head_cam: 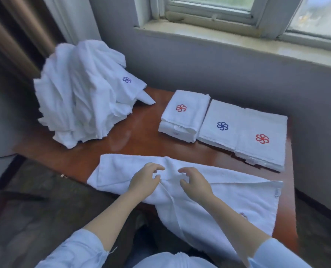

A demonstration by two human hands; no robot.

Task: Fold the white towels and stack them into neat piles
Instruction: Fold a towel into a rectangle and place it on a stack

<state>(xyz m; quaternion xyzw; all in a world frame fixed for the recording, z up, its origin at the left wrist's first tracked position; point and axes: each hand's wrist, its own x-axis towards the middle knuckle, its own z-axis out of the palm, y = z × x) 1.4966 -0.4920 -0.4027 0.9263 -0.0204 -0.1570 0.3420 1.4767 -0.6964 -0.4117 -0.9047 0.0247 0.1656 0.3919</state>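
A white towel (238,194) lies spread across the near edge of the brown table (137,136), part of it hanging toward me. My left hand (144,180) and my right hand (194,183) hover side by side over the towel's middle, fingers loosely curled, holding nothing. A heap of unfolded white towels (79,97) sits at the table's far left. Three folded piles stand at the far right: one with a red flower mark (184,115), one with a blue mark (218,126), one with a red mark (261,140).
A grey wall and window sill (238,41) run behind the table. A curtain (15,31) hangs at the far left. The floor lies dark to the left of the table.
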